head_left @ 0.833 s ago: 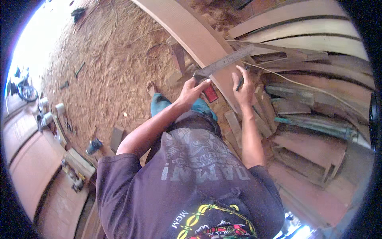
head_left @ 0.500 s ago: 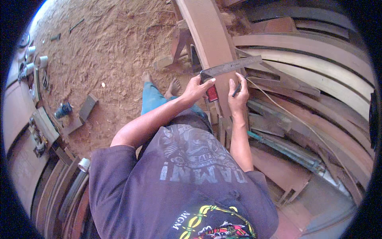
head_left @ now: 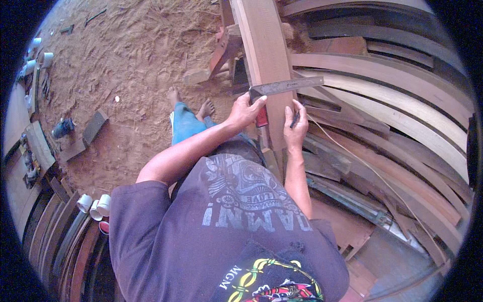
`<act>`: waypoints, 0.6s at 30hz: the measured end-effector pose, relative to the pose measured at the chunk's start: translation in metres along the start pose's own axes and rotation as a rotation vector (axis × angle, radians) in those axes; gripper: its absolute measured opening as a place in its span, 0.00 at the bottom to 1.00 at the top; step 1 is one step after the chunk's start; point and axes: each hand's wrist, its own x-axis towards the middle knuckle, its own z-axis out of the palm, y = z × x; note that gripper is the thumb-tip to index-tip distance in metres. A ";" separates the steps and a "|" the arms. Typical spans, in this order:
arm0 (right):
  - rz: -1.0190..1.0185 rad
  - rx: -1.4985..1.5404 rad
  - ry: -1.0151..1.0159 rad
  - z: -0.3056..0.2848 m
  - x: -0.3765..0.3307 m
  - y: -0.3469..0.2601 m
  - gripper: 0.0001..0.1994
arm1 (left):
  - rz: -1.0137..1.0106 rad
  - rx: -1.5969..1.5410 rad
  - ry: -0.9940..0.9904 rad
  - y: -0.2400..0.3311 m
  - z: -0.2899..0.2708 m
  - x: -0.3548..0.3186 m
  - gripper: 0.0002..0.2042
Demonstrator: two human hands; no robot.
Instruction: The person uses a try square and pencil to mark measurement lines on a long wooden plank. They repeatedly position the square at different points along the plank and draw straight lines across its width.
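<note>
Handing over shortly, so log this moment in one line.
left hand: holds metal square | square: blade across wooden plank | right hand: holds dark pen-like tool by plank's right edge

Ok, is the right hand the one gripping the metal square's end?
No, the left hand grips the metal square at its end, while the right hand holds a dark slim thing.
</note>
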 end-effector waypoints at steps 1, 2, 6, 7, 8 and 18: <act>0.013 -0.010 -0.005 -0.001 -0.001 0.000 0.17 | 0.008 0.027 0.016 0.002 -0.001 -0.001 0.23; 0.026 -0.019 -0.009 -0.001 -0.002 0.001 0.17 | 0.017 0.055 0.033 0.002 -0.001 -0.002 0.24; 0.009 -0.013 0.011 -0.001 -0.002 0.005 0.17 | 0.181 0.093 0.128 -0.002 0.001 -0.001 0.25; 0.008 0.021 0.029 -0.001 -0.002 0.006 0.17 | 0.210 0.068 0.142 -0.005 0.003 -0.001 0.24; 0.025 0.050 0.051 -0.002 -0.003 0.006 0.17 | 0.238 0.048 0.161 -0.007 0.006 -0.001 0.22; 0.188 0.277 0.124 -0.020 0.014 -0.030 0.21 | 0.232 0.028 0.179 -0.016 0.010 0.001 0.19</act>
